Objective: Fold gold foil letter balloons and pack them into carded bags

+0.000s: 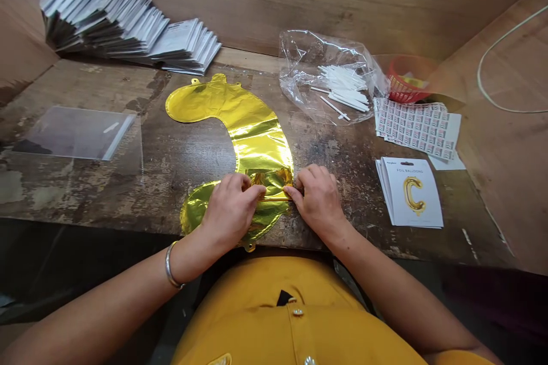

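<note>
The person's left hand (231,205) is nearly closed, its fingers curled and its thumb and forefinger pinching a gold foil balloon (259,137). The right hand (319,199) is also mostly closed, its thumb against the balloon's right edge and the fingers bent under, with the foil between them. Both grip along a crosswise fold in the lower part, where the foil doubles over itself and creases.

The balloon lies flat and uninflated on a worn wooden table (334,154), directly before the person. It is shiny, wrinkled and curved, open toward the left, with small tabs at its upper end and one near the bottom edge.

There is one balloon, one red basket (398,91) and one clear plastic bag (295,63) with white sticks (342,82) (too overlapped to count). At least two printed label sheets (417,128) overlap near the basket, above a small stack of balloon cards (415,194), number unclear. Many folded packets (184,40) lean at the back left; clear sleeves (72,131) lie at left.
</note>
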Motion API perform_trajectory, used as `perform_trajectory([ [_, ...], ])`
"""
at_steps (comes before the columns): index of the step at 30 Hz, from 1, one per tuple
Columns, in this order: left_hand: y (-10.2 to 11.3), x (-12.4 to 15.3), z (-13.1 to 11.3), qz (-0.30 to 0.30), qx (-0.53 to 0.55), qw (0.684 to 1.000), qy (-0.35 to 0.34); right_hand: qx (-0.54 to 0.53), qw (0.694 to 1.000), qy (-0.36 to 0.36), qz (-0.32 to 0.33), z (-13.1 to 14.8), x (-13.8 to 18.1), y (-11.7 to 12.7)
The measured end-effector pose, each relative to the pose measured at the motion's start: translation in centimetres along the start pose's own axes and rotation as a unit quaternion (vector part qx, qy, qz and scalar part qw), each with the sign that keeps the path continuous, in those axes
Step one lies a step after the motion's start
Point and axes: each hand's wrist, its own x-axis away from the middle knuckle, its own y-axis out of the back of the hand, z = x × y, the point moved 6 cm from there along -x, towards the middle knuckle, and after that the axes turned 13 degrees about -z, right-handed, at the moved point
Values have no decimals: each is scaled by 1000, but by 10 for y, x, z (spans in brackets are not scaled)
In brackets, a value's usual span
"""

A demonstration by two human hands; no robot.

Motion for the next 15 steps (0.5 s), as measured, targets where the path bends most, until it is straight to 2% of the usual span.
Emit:
perform_trajectory([
  [1, 1, 0, -1, -9, -16, 1000, -19, -24, 998, 51, -15, 4, 1, 1],
  [3, -1, 0, -3, 2, -20, 997, -80, -74, 986, 148, -2, 11, 5, -1],
  [5, -8, 3, 0, 60, 8, 990, -127, -105, 975, 189, 45, 11, 9, -2],
  [7, -13, 4, 9, 113, 26, 986, -117, -121, 972, 185, 79, 8, 11, -2],
  [9, -14, 4, 18, 129, 17, 988, -80, -135, 974, 166, 79, 6, 10, 1],
  [12, -14, 4, 23, 132, 5, 990, -51, -123, 981, 143, 40, 9, 7, 3],
  [15, -17, 4, 24, 136, 10, 989, -57, -61, 982, 180, 2, 23, 7, -3],
])
